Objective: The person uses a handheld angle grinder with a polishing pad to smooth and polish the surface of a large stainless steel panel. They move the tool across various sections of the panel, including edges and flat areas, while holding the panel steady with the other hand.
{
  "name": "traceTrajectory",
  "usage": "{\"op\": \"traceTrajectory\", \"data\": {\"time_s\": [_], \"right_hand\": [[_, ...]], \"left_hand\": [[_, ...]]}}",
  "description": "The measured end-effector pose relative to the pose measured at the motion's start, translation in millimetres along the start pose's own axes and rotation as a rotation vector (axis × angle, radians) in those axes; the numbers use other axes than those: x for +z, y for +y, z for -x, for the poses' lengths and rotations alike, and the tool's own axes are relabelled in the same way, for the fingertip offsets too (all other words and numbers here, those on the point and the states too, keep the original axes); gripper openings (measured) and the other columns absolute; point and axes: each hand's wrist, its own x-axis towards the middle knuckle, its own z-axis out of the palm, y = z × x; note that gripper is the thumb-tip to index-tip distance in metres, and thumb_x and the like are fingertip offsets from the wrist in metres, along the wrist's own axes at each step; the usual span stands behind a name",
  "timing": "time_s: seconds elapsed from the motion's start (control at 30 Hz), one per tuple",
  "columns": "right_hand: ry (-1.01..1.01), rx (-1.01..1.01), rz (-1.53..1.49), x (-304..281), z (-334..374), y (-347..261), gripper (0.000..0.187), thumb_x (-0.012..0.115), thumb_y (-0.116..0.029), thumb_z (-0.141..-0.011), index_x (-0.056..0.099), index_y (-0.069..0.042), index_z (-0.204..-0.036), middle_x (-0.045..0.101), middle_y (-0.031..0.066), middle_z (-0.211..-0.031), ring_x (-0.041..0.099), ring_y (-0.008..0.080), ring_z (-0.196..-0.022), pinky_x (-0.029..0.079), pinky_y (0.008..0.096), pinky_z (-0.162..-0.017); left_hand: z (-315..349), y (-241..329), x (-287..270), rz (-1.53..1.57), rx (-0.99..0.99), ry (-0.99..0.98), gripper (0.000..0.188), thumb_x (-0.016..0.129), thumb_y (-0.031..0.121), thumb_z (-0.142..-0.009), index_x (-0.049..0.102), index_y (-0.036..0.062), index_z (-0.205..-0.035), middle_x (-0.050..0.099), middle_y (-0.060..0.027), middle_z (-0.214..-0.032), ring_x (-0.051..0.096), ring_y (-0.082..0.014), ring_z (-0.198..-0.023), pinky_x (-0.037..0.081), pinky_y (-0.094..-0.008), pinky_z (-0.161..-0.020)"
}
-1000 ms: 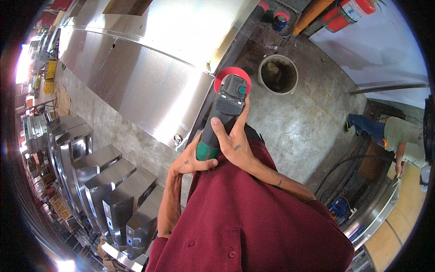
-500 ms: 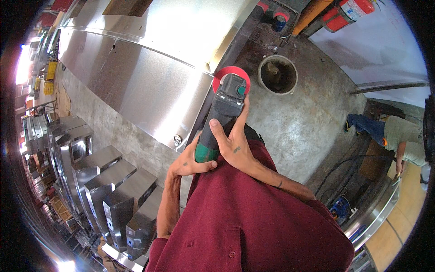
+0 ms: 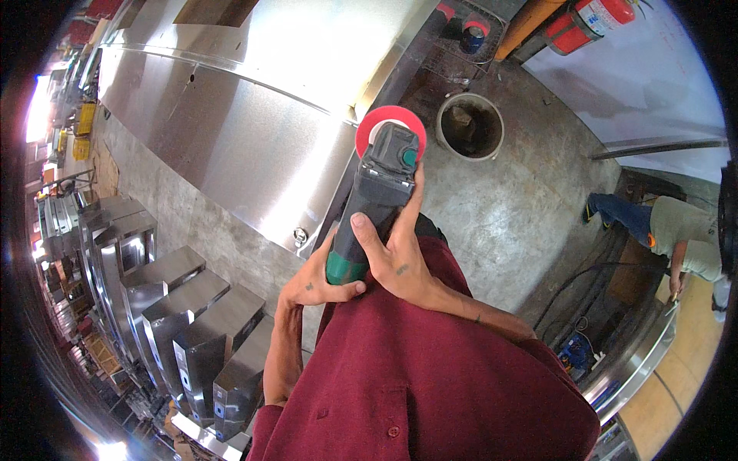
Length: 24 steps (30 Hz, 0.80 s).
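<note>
Both my hands are closed round an angle grinder (image 3: 374, 196) with a black and green body. My left hand (image 3: 314, 280) wraps the green rear end, its thumb lying across the end of the body. Farther forward, my right hand (image 3: 400, 257) grips the black middle, thumb on top and fingers along the right side. At the front sits a red disc (image 3: 374, 123) with a pale centre, partly covered by the grinder's head. The disc is at the edge of a large shiny sheet-metal piece (image 3: 254, 146); whether it touches the metal I cannot tell.
A bucket (image 3: 500, 131) with dark contents stands on the concrete floor (image 3: 492, 207). Several metal box-shaped parts (image 3: 207, 323) line the left. At the right, another person (image 3: 676, 230) works by a metal-edged table (image 3: 653, 376). A fire extinguisher (image 3: 592, 27) hangs at the far right.
The grinder and both my hands have shifted slightly to the left, and the grinder has turned a little. Slightly more of the red disc shows now. My grip is the same.
</note>
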Motion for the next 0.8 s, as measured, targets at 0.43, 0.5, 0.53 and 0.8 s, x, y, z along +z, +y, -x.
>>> {"op": "traceTrajectory", "data": {"time_s": [0.43, 0.5, 0.53, 0.8], "right_hand": [[0.03, 0.146, -0.054, -3, 2, 6, 0.107, 0.061, -0.036, -0.112, -0.021, 0.006, -0.166, 0.024, 0.0414, -0.164, 0.043, 0.0473, -0.149, 0.036, 0.0527, -0.125], [0.022, 0.147, -0.007, -4, 3, 9, 0.106, 0.061, -0.037, -0.113, -0.021, 0.006, -0.166, 0.023, 0.0419, -0.164, 0.043, 0.0481, -0.149, 0.036, 0.0528, -0.125], [0.018, 0.142, -0.011, -4, 3, 9, 0.106, 0.06, -0.037, -0.113, -0.021, 0.006, -0.166, 0.023, 0.0422, -0.164, 0.042, 0.0486, -0.15, 0.036, 0.0528, -0.125], [0.006, 0.155, 0.006, -4, 2, 7, 0.108, 0.06, -0.04, -0.113, -0.023, 0.007, -0.165, 0.024, 0.0429, -0.163, 0.044, 0.0495, -0.148, 0.038, 0.0529, -0.125]], "left_hand": [[-1, 8, 8, 0.039, -0.059, -0.002, 0.121, 0.092, 0.035, -0.073, 0.029, 0.0014, -0.171, 0.052, -0.0221, -0.157, 0.05, -0.0342, -0.147, 0.039, -0.0471, -0.122], [-1, 5, 8, 0.034, -0.066, 0.004, 0.121, 0.092, 0.035, -0.073, 0.03, 0.0023, -0.171, 0.052, -0.0219, -0.156, 0.052, -0.0349, -0.146, 0.04, -0.0478, -0.121], [-1, 4, 7, 0.032, -0.069, 0.007, 0.12, 0.092, 0.035, -0.073, 0.03, 0.0028, -0.171, 0.053, -0.0218, -0.156, 0.052, -0.0352, -0.145, 0.041, -0.0482, -0.121], [-2, -2, 7, 0.018, -0.102, 0.009, 0.123, 0.093, 0.038, -0.07, 0.031, 0.0037, -0.171, 0.053, -0.0227, -0.155, 0.054, -0.038, -0.143, 0.043, -0.0511, -0.119]]}}
